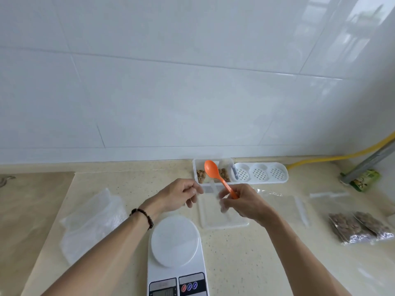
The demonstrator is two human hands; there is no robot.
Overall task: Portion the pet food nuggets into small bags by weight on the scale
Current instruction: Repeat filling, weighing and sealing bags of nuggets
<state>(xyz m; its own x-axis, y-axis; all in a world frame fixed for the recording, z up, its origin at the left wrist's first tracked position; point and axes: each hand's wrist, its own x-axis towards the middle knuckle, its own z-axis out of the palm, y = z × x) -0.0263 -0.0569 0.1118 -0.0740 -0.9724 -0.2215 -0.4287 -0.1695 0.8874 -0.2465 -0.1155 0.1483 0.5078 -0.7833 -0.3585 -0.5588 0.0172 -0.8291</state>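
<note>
Left hand (181, 194) and right hand (241, 201) pinch a small clear bag (210, 190) between them above the surface (245, 253); the right hand also grips an orange spoon (218, 176); the nuggets (202, 175) lie in a white tray (195, 167) behind; the scale (175, 253) stands bare in front; two filled bags (359, 227) lie at right. Step, as judged: opening a fresh bag; next, spooning nuggets in and weighing.

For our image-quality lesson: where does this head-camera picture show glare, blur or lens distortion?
Head view: window glare on the wall tiles at upper right; wide-angle bending curves the tile seams and counter edge; the clear bag between the left hand and right hand is smeared and hard to trace, while the orange spoon stays fairly crisp; the scale display is cut off below.
</note>
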